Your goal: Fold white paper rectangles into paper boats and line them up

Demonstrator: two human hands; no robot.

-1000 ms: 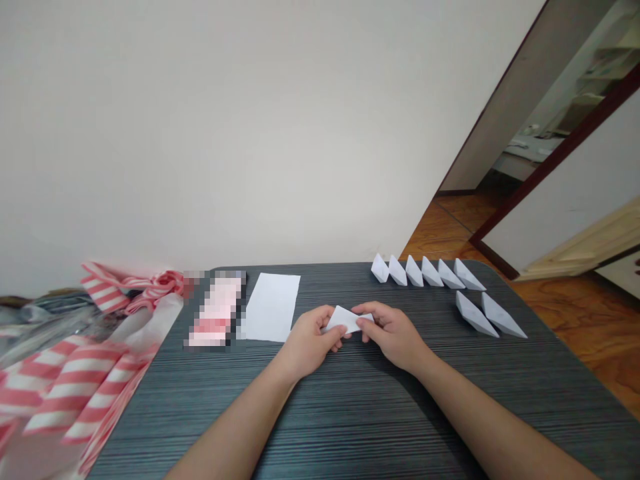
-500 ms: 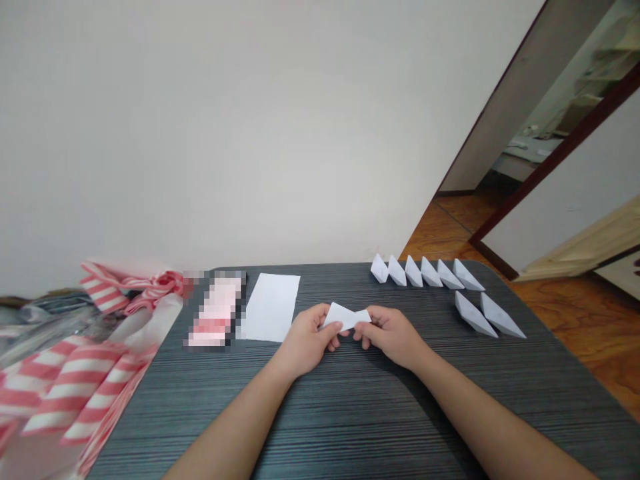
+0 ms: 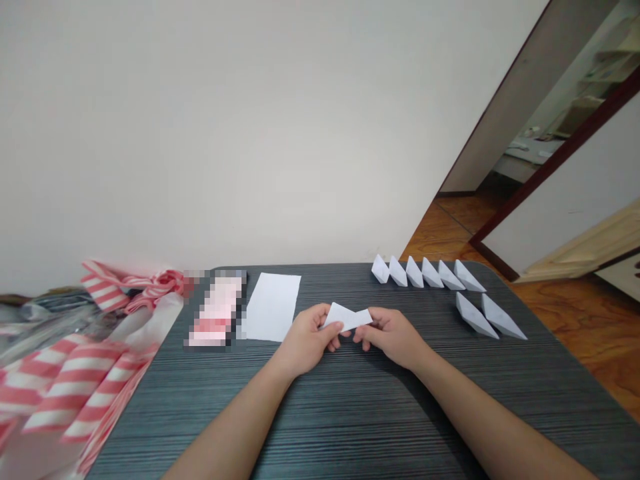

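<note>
In the head view, the left grip (image 3: 305,343) and right grip (image 3: 393,338) pinch a folded white paper (image 3: 347,317) over the surface (image 3: 430,407). Pulling too hard could tear it, and a slip could knock the paper boats (image 3: 429,273)

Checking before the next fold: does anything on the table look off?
The pink-and-white item left of the white paper sheet is pixelated, so it can't be made out. The folded paper boats stand in tidy rows.

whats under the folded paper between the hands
Dark striped tabletop shows below the folded white paper, held by the left hand and right hand; its underside is hidden.
</note>
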